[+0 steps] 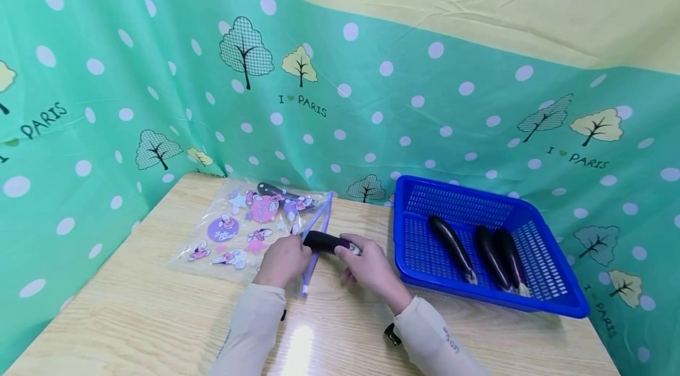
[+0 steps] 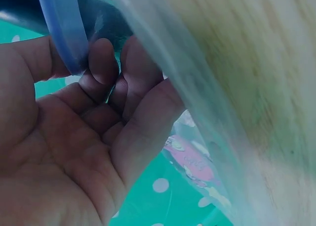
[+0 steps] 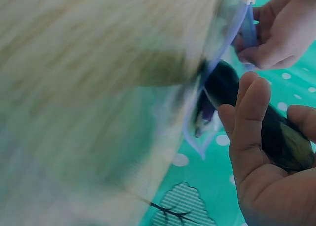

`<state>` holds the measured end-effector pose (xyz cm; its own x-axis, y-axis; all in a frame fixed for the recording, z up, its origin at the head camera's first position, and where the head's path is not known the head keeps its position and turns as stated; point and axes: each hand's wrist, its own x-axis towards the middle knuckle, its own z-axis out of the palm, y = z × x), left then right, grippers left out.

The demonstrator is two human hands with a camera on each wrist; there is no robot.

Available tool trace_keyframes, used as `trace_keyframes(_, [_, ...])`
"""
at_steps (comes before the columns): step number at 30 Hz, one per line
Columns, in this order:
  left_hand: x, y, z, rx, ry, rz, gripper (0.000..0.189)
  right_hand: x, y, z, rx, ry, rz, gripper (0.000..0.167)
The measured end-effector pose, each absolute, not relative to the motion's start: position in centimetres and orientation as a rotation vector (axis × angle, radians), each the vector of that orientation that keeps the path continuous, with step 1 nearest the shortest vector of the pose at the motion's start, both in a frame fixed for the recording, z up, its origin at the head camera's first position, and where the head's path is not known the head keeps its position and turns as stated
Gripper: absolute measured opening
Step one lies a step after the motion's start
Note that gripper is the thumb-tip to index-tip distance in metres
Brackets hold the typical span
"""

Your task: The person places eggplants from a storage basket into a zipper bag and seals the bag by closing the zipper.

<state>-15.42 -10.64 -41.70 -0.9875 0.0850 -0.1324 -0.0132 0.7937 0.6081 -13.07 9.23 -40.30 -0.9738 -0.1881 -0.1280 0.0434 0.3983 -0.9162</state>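
My right hand [image 1: 369, 267] grips a dark purple eggplant [image 1: 321, 242] near its stem end. The eggplant's other end points left, at the mouth of a clear zip bag [image 1: 209, 249] printed with pink and purple cartoon figures. With curled fingers, my left hand [image 1: 283, 259] pinches the bag's purple zip edge [image 2: 66, 43] and keeps the mouth apart. Another eggplant [image 1: 272, 189] lies inside the bag along its far side. In the right wrist view, the held eggplant [image 3: 274, 122] reaches between the zip edges, fingers on one side and thumb on the other.
A blue plastic basket [image 1: 399, 246] stands to the right on the wooden table [image 1: 159, 311], with three eggplants [image 1: 451, 246] in it. Behind the table hangs a green polka-dot cloth [image 1: 366, 122] printed with trees.
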Motion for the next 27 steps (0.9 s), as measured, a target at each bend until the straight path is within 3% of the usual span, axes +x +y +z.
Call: trace_keyframes(27, [-15.4,-10.4,-41.5,0.106,2.822,0.939,0.023,-19.2,5.3,-42.9,-0.01,2.174,-1.859,0.04])
